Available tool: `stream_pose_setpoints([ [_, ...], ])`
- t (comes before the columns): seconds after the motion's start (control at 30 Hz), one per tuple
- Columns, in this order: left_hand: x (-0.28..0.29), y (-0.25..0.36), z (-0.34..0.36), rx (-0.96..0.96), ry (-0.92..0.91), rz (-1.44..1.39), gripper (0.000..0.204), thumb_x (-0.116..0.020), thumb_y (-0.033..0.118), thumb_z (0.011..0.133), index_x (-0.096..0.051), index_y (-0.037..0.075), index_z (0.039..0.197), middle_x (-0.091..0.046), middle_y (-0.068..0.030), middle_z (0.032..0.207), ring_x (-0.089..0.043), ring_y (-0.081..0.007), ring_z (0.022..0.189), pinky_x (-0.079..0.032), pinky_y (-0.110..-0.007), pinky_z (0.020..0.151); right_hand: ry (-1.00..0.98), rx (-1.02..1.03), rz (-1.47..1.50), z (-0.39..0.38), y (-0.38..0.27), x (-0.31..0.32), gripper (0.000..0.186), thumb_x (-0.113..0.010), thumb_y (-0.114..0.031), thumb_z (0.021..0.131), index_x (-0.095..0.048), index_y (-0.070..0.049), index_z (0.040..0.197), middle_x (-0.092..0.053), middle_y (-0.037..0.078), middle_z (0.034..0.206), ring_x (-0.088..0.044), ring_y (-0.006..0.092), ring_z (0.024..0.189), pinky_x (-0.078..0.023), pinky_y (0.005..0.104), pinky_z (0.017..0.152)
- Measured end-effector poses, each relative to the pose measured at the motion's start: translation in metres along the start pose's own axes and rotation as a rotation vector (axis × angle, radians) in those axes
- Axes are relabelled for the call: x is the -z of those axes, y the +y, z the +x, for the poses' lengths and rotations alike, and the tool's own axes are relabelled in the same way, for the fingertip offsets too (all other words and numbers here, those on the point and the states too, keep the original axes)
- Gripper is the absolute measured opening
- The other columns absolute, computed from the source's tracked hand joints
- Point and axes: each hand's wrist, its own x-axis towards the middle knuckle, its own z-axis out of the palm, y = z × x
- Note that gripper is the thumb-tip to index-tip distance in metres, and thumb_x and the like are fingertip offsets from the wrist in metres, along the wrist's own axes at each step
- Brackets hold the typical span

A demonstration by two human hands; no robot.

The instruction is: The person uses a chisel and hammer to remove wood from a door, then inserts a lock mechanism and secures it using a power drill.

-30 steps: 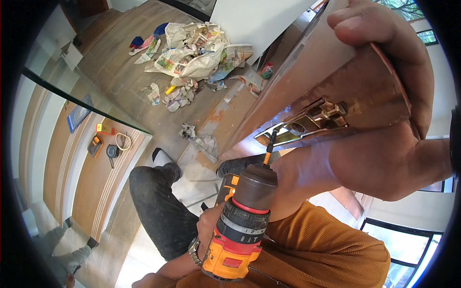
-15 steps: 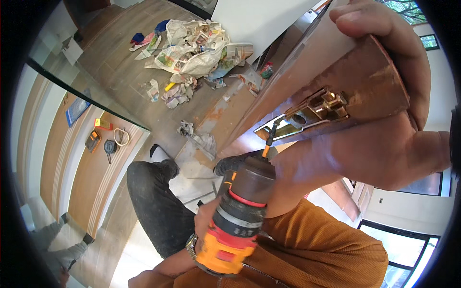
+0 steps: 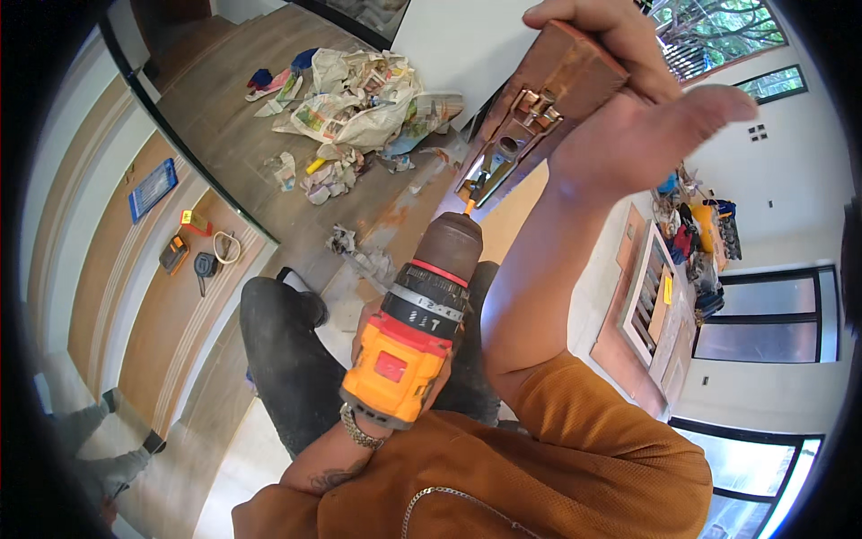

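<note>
My left hand (image 3: 438, 388) is wrapped round an orange, red and black cordless drill (image 3: 392, 364), its chuck pointing up and away. The orange-shanked bit (image 3: 470, 206) reaches the near end of a brass-coloured fitting (image 3: 530, 115) set into a brown wooden piece (image 3: 575, 72). Whether the tip sits in a screw is too small to tell. My right hand (image 3: 620, 126) holds the upper end of the wooden piece, fingers hooked over its edge and thumb stretched out to the right. A light from the drill shines on the fitting.
Torn paper and a crumpled pale sack (image 3: 359, 99) lie on the floor ahead. Left, beyond a glass edge, steps hold a tape measure (image 3: 206, 264), a red-yellow box (image 3: 195, 224) and a blue packet (image 3: 153, 190). A framed panel (image 3: 642, 296) and piled goods (image 3: 709, 234) are at right.
The wooden piece and my right hand have shifted left and swung more upright. The drill has moved up and left with them, its bit still at the fitting. My right thumb now sticks out.
</note>
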Motion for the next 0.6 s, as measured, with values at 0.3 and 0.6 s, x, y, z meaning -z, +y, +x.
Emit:
stream_pose_setpoints([
  [0.3,-0.007,0.002,-0.001,-0.339,0.220,0.261,0.008,-0.060,0.004,0.097,-0.064,0.002,0.104,-0.067,-0.0042,0.085,-0.065,-0.0150,0.077,-0.051,-0.028,0.069,-0.017,0.080,0.129,0.003,0.006,0.000,0.104,0.005,-0.067,0.100,-0.067,0.004,0.079,-0.064,0.010,0.074,-0.058,0.0189,0.069,-0.045,0.0254,0.072],
  [0.6,-0.005,-0.016,-0.002,-0.074,0.169,0.289,0.033,-0.074,0.026,0.082,-0.070,0.013,0.113,-0.069,-0.0094,0.109,-0.063,-0.0343,0.101,-0.048,-0.050,0.089,0.113,-0.044,0.339,0.003,-0.007,-0.006,0.099,0.003,-0.055,0.106,-0.072,0.006,0.088,-0.069,0.016,0.078,-0.064,0.0233,0.071,-0.051,0.0288,0.077],
])
